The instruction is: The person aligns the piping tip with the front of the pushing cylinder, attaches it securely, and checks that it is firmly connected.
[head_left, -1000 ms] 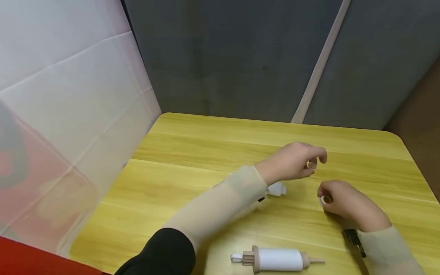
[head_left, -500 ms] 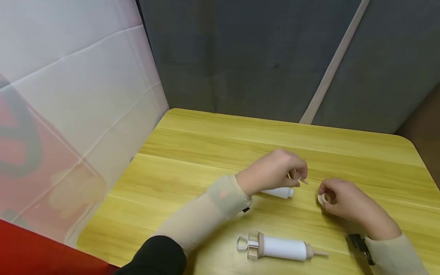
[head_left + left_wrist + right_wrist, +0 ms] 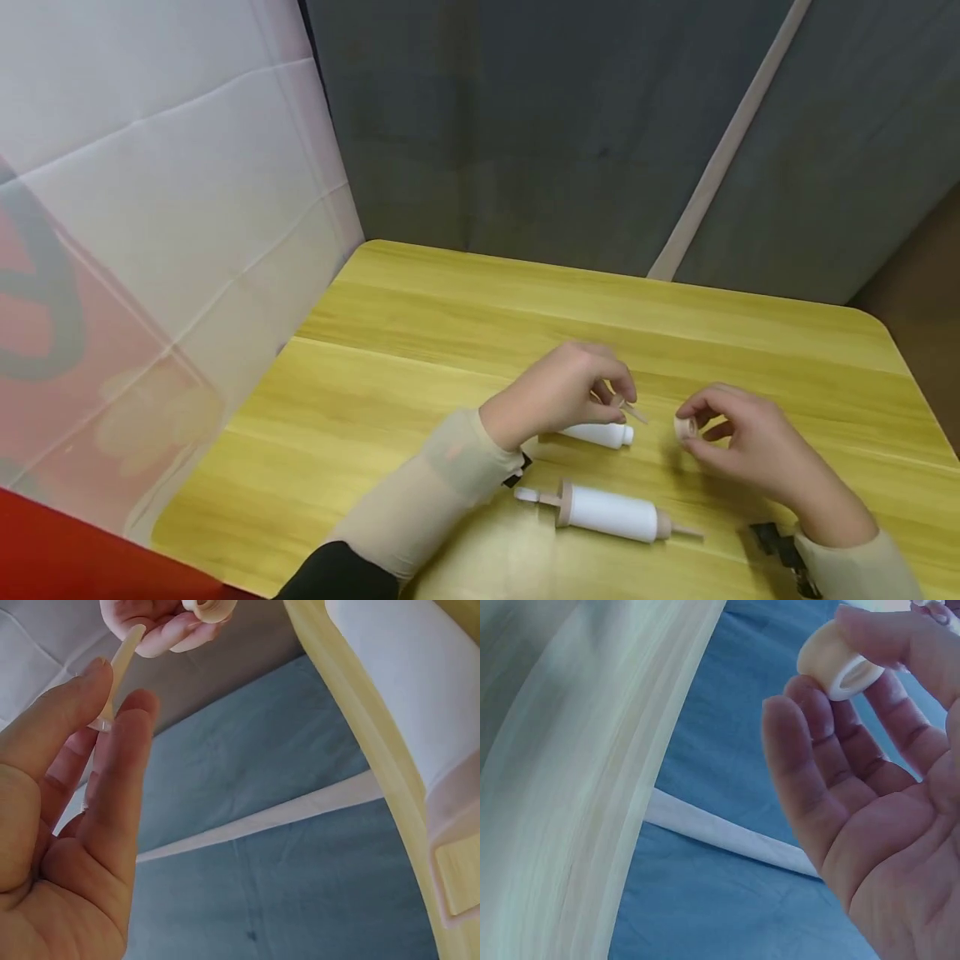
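My left hand [image 3: 566, 390] pinches a small, pale, tapered nozzle [image 3: 124, 660] between thumb and fingers, its thin tip pointing away from the palm. Across a short gap, my right hand [image 3: 750, 433] holds a beige ring-shaped cap [image 3: 831, 664] by thumb and fingertips; its round opening shows in the right wrist view. Nearer me on the table lies a large white syringe-like tube [image 3: 611, 512] with beige end collars, a thin spout on the right and a pull handle on the left. A white tube with a narrow neck [image 3: 603, 435] lies under my left hand, partly hidden.
The yellow wood-grain table [image 3: 420, 317] has rounded far corners. A dark grey cloth wall [image 3: 525, 125] stands behind it, a whitish printed sheet [image 3: 187, 208] to the left, and something red [image 3: 90, 550] fills the near left corner.
My left hand has moved left and toward me with the nozzle, turning its tip into view. My right hand has shifted slightly left with the ring-shaped cap, whose opening has turned. The syringe-like tube has rolled.
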`<state>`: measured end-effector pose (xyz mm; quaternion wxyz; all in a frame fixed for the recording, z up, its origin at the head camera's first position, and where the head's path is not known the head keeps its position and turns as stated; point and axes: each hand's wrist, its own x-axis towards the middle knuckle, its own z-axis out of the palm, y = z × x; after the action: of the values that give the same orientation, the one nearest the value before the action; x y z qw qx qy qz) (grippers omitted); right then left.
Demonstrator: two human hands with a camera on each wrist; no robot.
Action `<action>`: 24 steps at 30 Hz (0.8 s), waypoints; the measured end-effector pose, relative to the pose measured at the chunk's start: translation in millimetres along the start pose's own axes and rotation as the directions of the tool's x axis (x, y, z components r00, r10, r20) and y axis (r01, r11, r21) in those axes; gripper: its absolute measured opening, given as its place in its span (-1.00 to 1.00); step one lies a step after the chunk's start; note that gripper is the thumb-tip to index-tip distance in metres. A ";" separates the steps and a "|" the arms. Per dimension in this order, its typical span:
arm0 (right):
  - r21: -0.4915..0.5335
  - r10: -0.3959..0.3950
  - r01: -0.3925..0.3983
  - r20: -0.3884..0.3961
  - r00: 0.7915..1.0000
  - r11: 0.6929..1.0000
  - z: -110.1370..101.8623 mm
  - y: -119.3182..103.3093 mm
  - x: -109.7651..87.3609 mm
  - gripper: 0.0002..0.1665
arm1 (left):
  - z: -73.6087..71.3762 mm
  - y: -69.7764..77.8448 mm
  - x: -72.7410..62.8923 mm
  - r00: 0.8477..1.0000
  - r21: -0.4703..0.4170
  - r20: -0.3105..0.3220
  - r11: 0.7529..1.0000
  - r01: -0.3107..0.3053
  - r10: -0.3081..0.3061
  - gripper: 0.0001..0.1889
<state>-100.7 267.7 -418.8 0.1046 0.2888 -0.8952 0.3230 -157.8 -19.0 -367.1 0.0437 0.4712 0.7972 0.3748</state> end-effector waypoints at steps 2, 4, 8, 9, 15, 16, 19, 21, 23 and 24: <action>0.018 -0.023 0.023 -0.016 1.000 1.000 1.1 -2.5 1.4 -0.52 | 1.4 -2.3 -4.9 1.000 -0.017 -0.019 1.000 0.002 -0.002 -0.84; 0.041 -0.046 0.048 -0.032 0.998 0.998 2.5 -4.2 3.2 -0.50 | 3.2 -4.9 -9.5 0.999 -0.024 -0.036 1.000 0.004 -0.005 -0.83; 0.135 -0.096 0.101 -0.048 0.994 0.986 6.5 -5.8 5.1 -0.41 | 7.4 -9.2 -16.4 0.999 -0.035 -0.045 0.999 -0.005 0.004 -0.83; 0.161 -0.107 0.114 -0.050 0.993 0.980 7.8 -6.2 5.4 -0.39 | 8.3 -10.0 -17.7 0.999 -0.035 -0.044 0.999 -0.007 0.005 -0.83; 0.240 -0.138 0.152 -0.073 0.988 0.959 12.1 -9.3 7.9 -0.34 | 12.3 -12.5 -19.5 0.998 -0.062 -0.066 0.998 -0.029 0.025 -0.81; 0.245 -0.139 0.153 -0.075 0.988 0.957 12.0 -9.8 8.5 -0.34 | 13.2 -12.9 -19.3 0.997 -0.069 -0.070 0.997 -0.036 0.032 -0.81; 0.269 -0.140 0.154 -0.069 0.988 0.951 11.6 -11.7 10.4 -0.33 | 15.4 -13.5 -18.8 0.995 -0.075 -0.083 0.995 -0.059 0.052 -0.82; 0.292 -0.142 0.153 -0.059 0.988 0.944 11.9 -13.7 11.4 -0.34 | 17.0 -13.6 -18.7 0.994 -0.072 -0.095 0.995 -0.070 0.063 -0.83; 0.311 -0.151 0.159 -0.050 0.987 0.937 12.6 -16.0 12.3 -0.36 | 18.5 -13.3 -19.2 0.992 -0.063 -0.106 0.995 -0.075 0.068 -0.84; 0.318 -0.156 0.163 -0.047 0.987 0.934 13.0 -17.1 12.6 -0.36 | 19.3 -12.8 -19.3 0.991 -0.056 -0.110 0.995 -0.077 0.070 -0.84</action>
<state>-100.9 243.1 -415.2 0.0917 0.3701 -0.8031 0.4578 -148.2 -26.9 -394.6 0.0009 0.4779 0.7689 0.4247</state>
